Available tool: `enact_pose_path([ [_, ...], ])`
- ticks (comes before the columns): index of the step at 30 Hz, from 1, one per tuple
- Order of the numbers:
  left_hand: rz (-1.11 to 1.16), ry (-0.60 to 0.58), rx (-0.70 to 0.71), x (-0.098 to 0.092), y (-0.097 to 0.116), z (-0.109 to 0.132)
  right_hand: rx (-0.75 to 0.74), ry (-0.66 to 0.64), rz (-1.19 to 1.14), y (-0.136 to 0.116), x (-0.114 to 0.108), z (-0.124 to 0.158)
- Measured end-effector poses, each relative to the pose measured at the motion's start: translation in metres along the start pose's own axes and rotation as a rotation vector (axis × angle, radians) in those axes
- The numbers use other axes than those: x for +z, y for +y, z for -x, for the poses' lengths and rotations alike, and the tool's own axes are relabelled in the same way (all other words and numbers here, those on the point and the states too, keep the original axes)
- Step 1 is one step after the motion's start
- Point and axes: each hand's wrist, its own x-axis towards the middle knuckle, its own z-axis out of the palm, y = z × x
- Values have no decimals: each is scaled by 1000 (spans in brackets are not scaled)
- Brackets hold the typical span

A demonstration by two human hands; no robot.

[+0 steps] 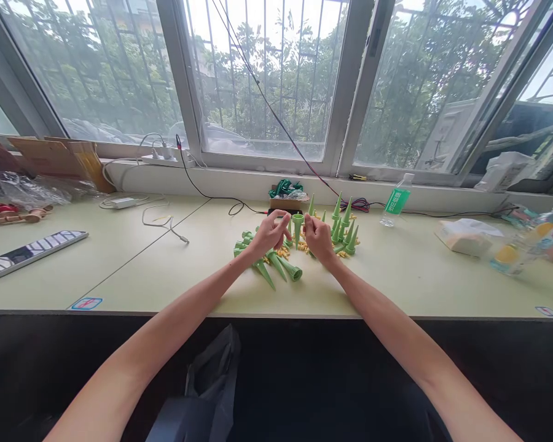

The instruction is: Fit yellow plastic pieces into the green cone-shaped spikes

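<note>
A green hollow plastic spike [297, 228] is upright, point down, between my two hands. My right hand [319, 238] is closed, its fingertips against the right side of the spike's rim. On the other side my left hand [271, 234] has its fingers bent together close to the rim; whatever they pinch is too small to make out. Several more green spikes [268, 270] lie in a heap under and beside my left hand. To the right, other spikes [345, 228] stand point up. Small yellow pieces [283, 252] are scattered among them.
Behind my hands sits a small box [288, 199] of dark green parts. A water bottle [396, 201] and a tissue pack [470, 236] stand to the right. Cables [166, 226] and a long patterned case [34, 253] lie left. The table's front edge [295, 317] runs below my forearms.
</note>
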Motion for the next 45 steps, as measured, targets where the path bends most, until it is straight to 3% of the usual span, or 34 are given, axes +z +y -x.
enact_pose_path([
  [4,250,-116,-253,-1,3,-2,-39,-39,-10,0,-1,2],
  [8,361,-209,-429,1,10,-1,-53,-108,-39,1,1,5],
  [14,417,-253,-450,-1,16,2,-55,-121,-35,3,2,5],
  [21,392,-265,-288,-4,11,4,-55,-117,-58,2,2,4],
  [31,35,-193,-5,-4,13,7,11,-164,-42,6,3,3],
  [39,-345,-114,210,-1,-1,6,-17,-163,25,11,4,1],
  [45,-481,-113,273,-1,-5,6,33,-145,55,9,5,0],
])
